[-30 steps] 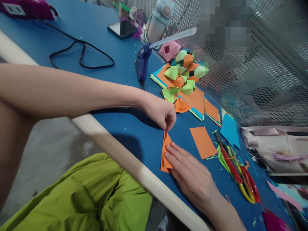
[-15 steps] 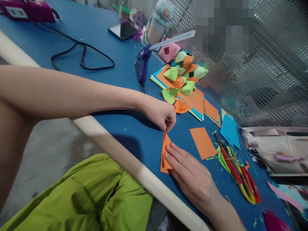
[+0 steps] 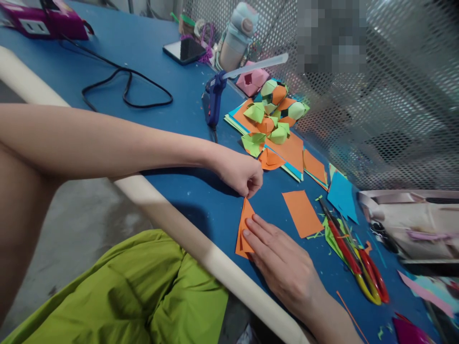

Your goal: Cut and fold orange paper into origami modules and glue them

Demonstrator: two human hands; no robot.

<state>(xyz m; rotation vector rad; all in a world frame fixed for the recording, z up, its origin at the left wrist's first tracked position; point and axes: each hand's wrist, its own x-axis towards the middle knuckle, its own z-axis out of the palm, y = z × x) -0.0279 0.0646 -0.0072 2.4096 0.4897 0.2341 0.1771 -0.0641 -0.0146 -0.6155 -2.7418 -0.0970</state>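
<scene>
A folded piece of orange paper (image 3: 245,219) lies on the blue table, its narrow tip pointing away from me. My left hand (image 3: 241,173) is closed, with thumb and fingers pinched at that tip. My right hand (image 3: 283,258) rests flat over the paper's right side, its fingers stretched out and pressing on the folded layers. Part of the paper is hidden beneath those fingers. To the right lies a flat orange paper rectangle (image 3: 303,213), touched by neither hand.
Folded green and orange paper pieces (image 3: 267,119) sit on stacked sheets behind my left hand. A blue glue gun (image 3: 214,98) stands left of them. Red-and-yellow-handled scissors (image 3: 362,272) lie at right among scraps. A black cable (image 3: 125,71), phone (image 3: 184,49) and bottle (image 3: 234,40) are farther back.
The wide lower end of the folded orange paper has shifted slightly left, together with my right fingers. My left hand stays at the tip.
</scene>
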